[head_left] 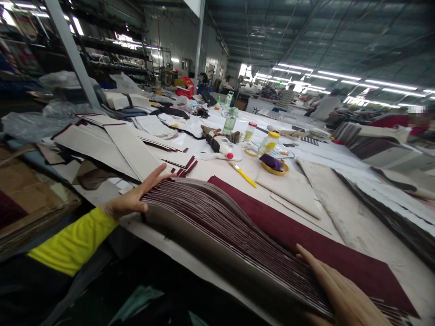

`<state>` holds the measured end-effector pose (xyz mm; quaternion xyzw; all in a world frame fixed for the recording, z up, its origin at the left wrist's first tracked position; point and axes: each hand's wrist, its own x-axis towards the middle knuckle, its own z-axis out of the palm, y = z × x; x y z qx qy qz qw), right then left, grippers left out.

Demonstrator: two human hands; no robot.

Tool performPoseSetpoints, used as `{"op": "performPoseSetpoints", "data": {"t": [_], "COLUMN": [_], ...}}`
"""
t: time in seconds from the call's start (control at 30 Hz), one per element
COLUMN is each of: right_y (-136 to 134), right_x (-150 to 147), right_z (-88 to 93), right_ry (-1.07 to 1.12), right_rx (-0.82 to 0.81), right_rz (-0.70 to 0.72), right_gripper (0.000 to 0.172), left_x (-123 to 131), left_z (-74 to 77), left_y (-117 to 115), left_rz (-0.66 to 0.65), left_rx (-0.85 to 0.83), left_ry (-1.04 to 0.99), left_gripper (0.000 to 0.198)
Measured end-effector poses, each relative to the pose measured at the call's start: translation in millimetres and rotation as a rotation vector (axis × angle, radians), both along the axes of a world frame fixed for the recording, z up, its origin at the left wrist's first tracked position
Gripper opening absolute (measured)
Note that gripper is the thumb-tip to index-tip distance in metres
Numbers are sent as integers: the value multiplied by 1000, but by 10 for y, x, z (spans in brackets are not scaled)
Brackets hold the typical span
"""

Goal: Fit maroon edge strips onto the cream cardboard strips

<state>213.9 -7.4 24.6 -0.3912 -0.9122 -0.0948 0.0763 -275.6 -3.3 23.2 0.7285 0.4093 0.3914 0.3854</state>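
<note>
A thick stack of maroon and grey fabric strips [217, 226] lies along the near table edge, bowed upward towards its left part. My left hand [137, 197], below a yellow sleeve, is against the stack's left end, its fingers stretched out and thumb apart. Around the right part of the stack is my right hand [343, 290], with fingers along the far side; its thumb side is mostly hidden at the bottom of the head view. Just behind the stack a flat maroon strip [306, 235] is spread on the table.
Pale cut panels [102, 147] are piled at the left. Behind the stack are a yellow-handled brush [244, 174], a yellow bowl [277, 168] with purple cloth, a yellow-lidded jar [269, 143] and a white bottle [222, 145]. Grey layered material [380, 147] stands at the right. People work farther back.
</note>
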Motion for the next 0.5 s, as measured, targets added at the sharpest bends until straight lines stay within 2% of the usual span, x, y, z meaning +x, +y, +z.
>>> {"op": "performPoseSetpoints", "data": {"t": [0.07, 0.13, 0.3, 0.37, 0.5], "right_y": [6, 20, 38, 22, -16], "right_x": [-74, -88, -63, -136, -370], "right_z": [63, 106, 147, 161, 208], "right_ry": [-19, -31, -42, -38, -48], "right_rx": [0, 6, 17, 2, -60], "right_rz": [-10, -8, 51, 51, -8], "right_gripper": [87, 91, 93, 92, 89], "left_x": [57, 5, -162, -84, 263], "left_z": [-25, 16, 304, 443, 683], "left_y": [-61, -117, -149, -60, 209], "left_rz": [-32, -84, -128, -144, -218], "left_rx": [-9, -23, 8, 59, 137], "left_ry": [-16, 79, 526, 690, 850], "left_gripper": [105, 107, 105, 105, 104]}}
